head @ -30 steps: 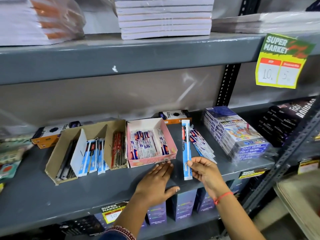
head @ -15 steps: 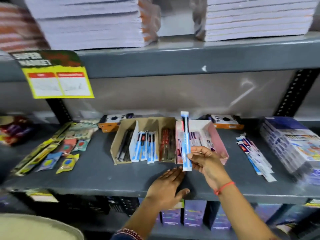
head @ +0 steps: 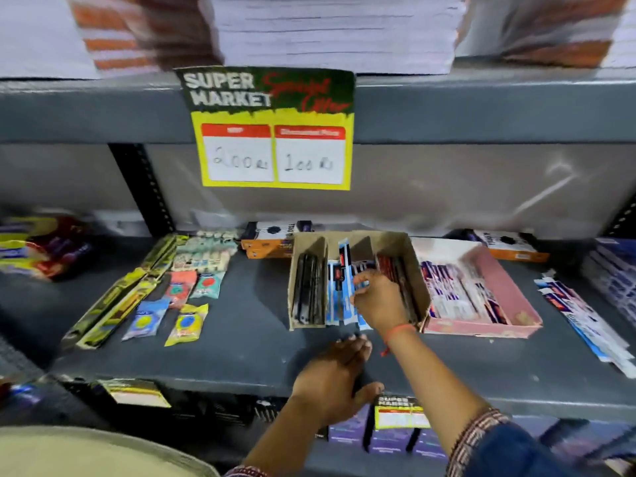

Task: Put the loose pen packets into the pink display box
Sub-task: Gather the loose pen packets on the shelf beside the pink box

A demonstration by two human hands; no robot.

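Observation:
The pink display box lies on the grey shelf at the right and holds several white and purple pen packets. A pile of loose pen packets lies on the shelf to the right of it. My right hand is over the middle compartment of the brown cardboard box, left of the pink box. Its fingers are closed on a long blue pen packet that lies among similar blue packets there. My left hand rests flat on the shelf's front edge and holds nothing.
A yellow and green price sign hangs from the upper shelf, which carries stacks of notebooks. Small colourful sachets and long green packs lie at the left. Orange boxes stand behind. Purple boxes sit on the shelf below.
My right hand carried the blue packet leftward, past the pink box, down into the brown box's middle compartment. The view swung left. My left hand stayed on the shelf edge.

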